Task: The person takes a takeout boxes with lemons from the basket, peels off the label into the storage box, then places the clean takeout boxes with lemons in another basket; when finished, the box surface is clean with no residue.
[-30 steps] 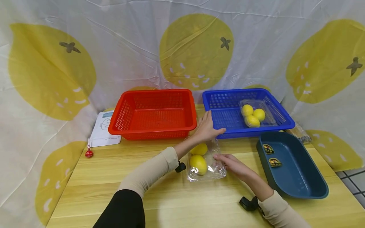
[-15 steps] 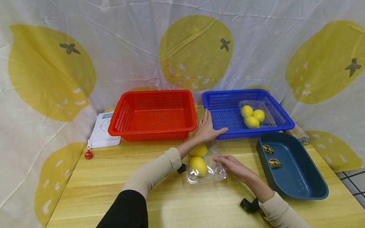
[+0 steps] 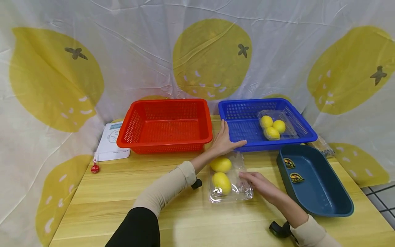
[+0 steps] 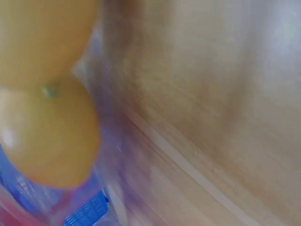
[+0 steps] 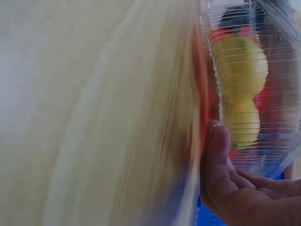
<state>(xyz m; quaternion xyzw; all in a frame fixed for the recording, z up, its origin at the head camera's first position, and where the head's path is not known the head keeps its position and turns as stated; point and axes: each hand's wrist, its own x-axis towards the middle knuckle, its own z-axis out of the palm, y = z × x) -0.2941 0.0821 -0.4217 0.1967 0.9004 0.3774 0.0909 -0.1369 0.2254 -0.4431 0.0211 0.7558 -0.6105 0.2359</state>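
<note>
A clear plastic fruit box (image 3: 236,188) with two yellow lemons (image 3: 221,183) showing sits at the middle of the table. My right hand (image 3: 260,185) grips its right side; in the right wrist view the curled fingers (image 5: 218,150) meet the box's edge. My left hand (image 3: 223,141) is at the far end of the box, fingers straight and thumb spread, near the blue basket's front rim. Whether it touches the box is hidden. Blurred lemons (image 4: 51,132) fill the left of the left wrist view.
A red basket (image 3: 165,145) stands at the back left. The blue basket (image 3: 243,125) holds another clear box with lemons (image 3: 272,133). A dark teal tub (image 3: 324,188) with two leaf-shaped stickers (image 3: 296,177) is at right. A white card (image 3: 112,147) and red bell (image 3: 95,168) lie left.
The fruit box has slid to the right, and my right hand has moved right with it. My left hand has barely moved.
</note>
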